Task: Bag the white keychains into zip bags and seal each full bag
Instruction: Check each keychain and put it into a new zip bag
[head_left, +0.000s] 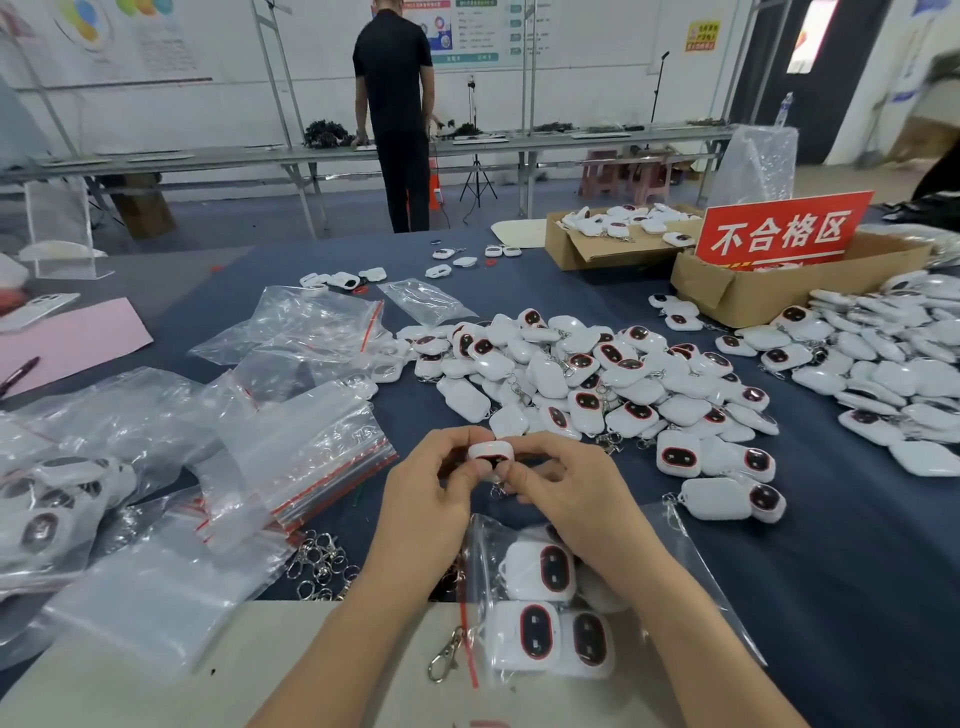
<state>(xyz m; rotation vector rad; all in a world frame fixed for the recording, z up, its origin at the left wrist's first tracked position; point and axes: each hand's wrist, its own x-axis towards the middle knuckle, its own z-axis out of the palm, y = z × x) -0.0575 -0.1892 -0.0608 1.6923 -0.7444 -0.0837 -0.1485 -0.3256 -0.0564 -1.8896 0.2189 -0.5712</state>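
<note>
A: What is on the table?

B: A big pile of white keychains lies beyond the hands. Close to the person's body lies a zip bag with several keychains already in it.

A: And the hands?

B: The left hand and the right hand both pinch one keychain by their fingertips, one at each end. It is off the table, between the pile and the bag.

A: How does it lie?

B: Its long axis runs left to right, and its dark face tips toward the person. Its ring seems to hang below the fingers.

A: Where is the bag from there?

B: Nearer the person, below the wrists and partly under the right forearm. Its red zip edge is on its left side, so the mouth faces left with a clip poking out. The left hand is nearer the mouth, so it probably has to hold the mouth open while the keychain goes in end first.
</note>
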